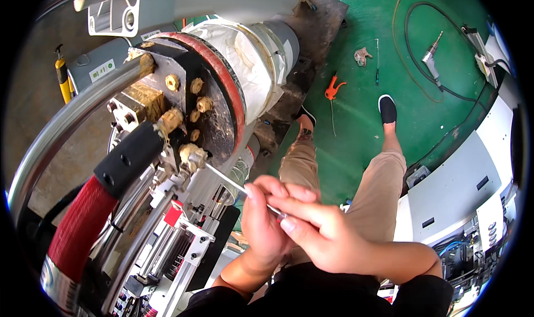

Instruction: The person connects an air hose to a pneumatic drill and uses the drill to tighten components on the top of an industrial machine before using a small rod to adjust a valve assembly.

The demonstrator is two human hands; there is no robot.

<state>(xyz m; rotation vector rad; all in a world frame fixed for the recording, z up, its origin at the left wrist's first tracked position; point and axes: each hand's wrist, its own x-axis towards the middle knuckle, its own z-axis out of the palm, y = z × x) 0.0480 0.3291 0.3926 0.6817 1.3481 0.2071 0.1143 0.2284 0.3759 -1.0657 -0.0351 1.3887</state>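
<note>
The left hand (261, 219) and the right hand (322, 233) are both closed around one thin metal rod (228, 179), which they hold together near its close end, with the fingers of the two hands touching each other. The rod goes from the hands up and to the left, and its far tip sits at a brass fitting (192, 154) on the lower edge of the dark round end plate (219, 122) of a big machine. Several other brass fittings stand on this plate, and a red ring (236, 94) goes around its rim. To the left, a red hose (80, 222) with a black sleeve (129, 160) leads to the same group of fittings, and a curved steel pipe (61, 122) passes above it. Far on the green floor (361, 122) lie an orange air gun (332, 87) and a grey power tool (431, 58), well apart from the hands. To do this step well, I think the rod must stay in one line with the opening of the fitting, because it is thin and can bend easily. It seems better that one hand guides and the other pushes softly, without side force, and that the tip is watched the whole time.
</note>
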